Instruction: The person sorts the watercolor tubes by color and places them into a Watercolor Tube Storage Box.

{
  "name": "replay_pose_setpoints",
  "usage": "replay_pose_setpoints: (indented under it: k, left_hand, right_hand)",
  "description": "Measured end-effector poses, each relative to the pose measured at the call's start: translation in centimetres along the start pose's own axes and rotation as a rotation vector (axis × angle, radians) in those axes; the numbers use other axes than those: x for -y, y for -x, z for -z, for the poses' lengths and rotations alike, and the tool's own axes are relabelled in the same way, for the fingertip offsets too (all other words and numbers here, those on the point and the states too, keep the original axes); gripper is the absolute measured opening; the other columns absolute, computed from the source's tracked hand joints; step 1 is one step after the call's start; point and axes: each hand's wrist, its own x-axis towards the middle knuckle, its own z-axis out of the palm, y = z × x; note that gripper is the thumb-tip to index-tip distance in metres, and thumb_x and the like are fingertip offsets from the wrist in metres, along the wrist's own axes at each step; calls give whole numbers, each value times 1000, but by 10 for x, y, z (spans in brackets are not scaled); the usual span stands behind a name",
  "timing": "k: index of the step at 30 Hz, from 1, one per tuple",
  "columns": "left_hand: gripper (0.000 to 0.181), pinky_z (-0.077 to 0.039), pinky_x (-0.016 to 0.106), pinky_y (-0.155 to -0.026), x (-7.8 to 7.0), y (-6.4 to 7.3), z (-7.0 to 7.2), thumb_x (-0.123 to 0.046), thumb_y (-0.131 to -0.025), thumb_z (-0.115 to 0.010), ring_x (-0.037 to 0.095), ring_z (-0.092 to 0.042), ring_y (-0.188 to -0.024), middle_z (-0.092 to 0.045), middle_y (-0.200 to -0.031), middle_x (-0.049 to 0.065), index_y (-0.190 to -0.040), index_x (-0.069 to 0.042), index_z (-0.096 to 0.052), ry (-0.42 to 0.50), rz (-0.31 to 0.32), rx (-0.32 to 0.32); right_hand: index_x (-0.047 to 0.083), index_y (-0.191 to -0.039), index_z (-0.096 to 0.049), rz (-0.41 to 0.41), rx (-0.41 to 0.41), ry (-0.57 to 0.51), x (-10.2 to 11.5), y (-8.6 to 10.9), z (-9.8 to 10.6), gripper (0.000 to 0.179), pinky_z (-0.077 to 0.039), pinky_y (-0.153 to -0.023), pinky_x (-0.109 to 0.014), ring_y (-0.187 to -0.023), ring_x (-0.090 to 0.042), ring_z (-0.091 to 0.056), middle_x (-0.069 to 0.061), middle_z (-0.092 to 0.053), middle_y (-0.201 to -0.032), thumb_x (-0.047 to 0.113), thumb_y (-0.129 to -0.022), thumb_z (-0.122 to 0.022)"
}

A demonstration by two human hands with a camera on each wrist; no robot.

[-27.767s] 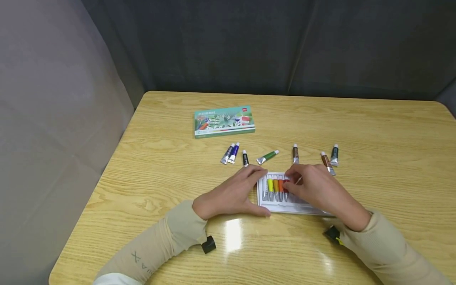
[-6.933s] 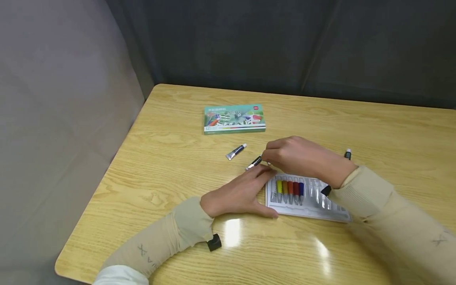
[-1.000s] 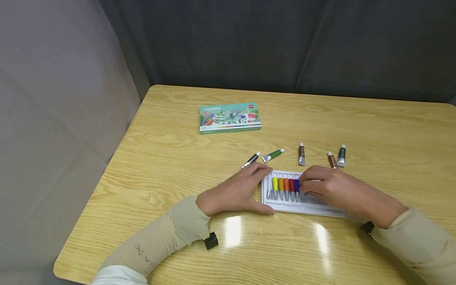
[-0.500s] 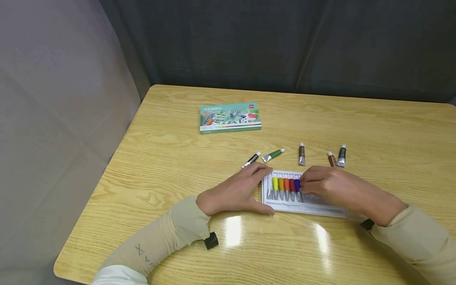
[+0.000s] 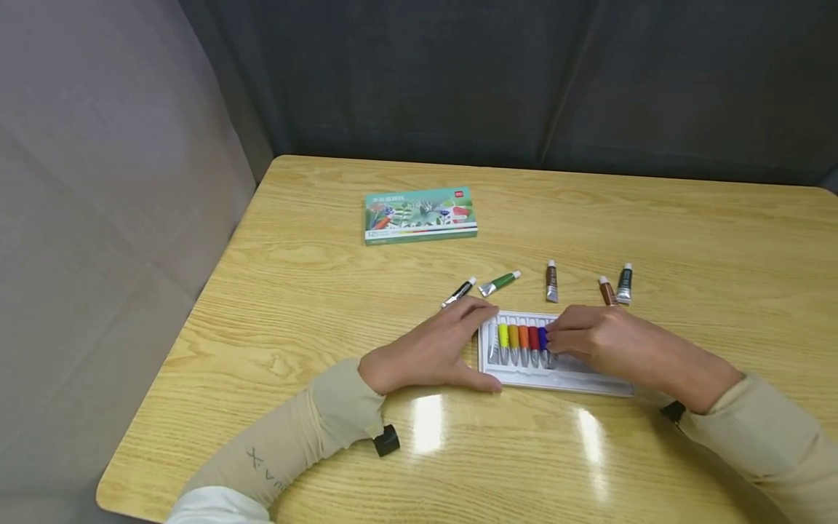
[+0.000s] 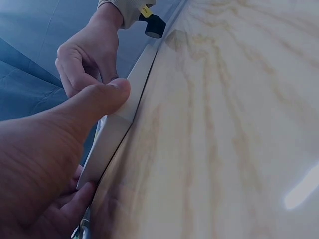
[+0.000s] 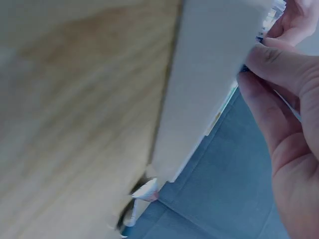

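Note:
A white plastic tray (image 5: 556,378) lies near the middle of the table. White, yellow, ochre, orange, red and blue paint tubes (image 5: 524,337) fill slots at its left end. My left hand (image 5: 435,354) holds that end, thumb at the front corner and fingers at the back corner. Over the slots right of the blue tube, my right hand (image 5: 612,340) pinches a dark paint tube (image 7: 244,68), mostly hidden by the fingers. Behind the tray lie black (image 5: 459,291), green (image 5: 500,283), brown (image 5: 552,281), reddish-brown (image 5: 607,291) and dark green (image 5: 625,282) tubes.
A green printed paint box (image 5: 421,216) lies flat farther back on the wooden table (image 5: 294,291). Dark curtain (image 5: 419,80) hangs behind the table, and a grey cloth (image 5: 118,218) hangs at its left.
Since about seven seconds ago, the dark blue tube has left the table behind the tray, and my right hand has come back over the slots. In the last second both hands barely move.

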Motion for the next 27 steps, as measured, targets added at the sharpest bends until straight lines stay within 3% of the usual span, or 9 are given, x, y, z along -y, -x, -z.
replay_pose_setpoints:
  k: [11, 18, 27]
  left_hand:
    - [113, -35, 31, -127, 4, 0, 0, -69, -78, -79, 17, -40, -148, -37, -160, 3, -162, -10, -32, -1, 1, -9]
    - [112, -35, 31, -127, 5, 0, 0, -68, -79, -79, 17, -41, -148, -38, -160, 4, -162, -10, -33, 9, -4, -12]
    - [111, -34, 31, -127, 3, -1, -2, -68, -80, -79, 16, -40, -148, -37, -160, 3, -162, -10, -32, 15, -1, 2]
  right_hand:
    - [17, -89, -81, -24, 11, -16, -2, -4, 0, 42, -65, -77, -34, -92, -16, -75, 0, -78, -100, -18, -66, -81]
    - [14, -87, -81, -25, -18, -17, -3, -5, -1, 28, -64, -73, -30, -86, -14, -75, 0, -78, -96, -3, -66, -90]
    - [11, -86, -80, 5, -35, -12, -6, -6, -1, 33, -64, -69, -29, -84, -15, -75, -2, -77, -95, -5, -60, -92]
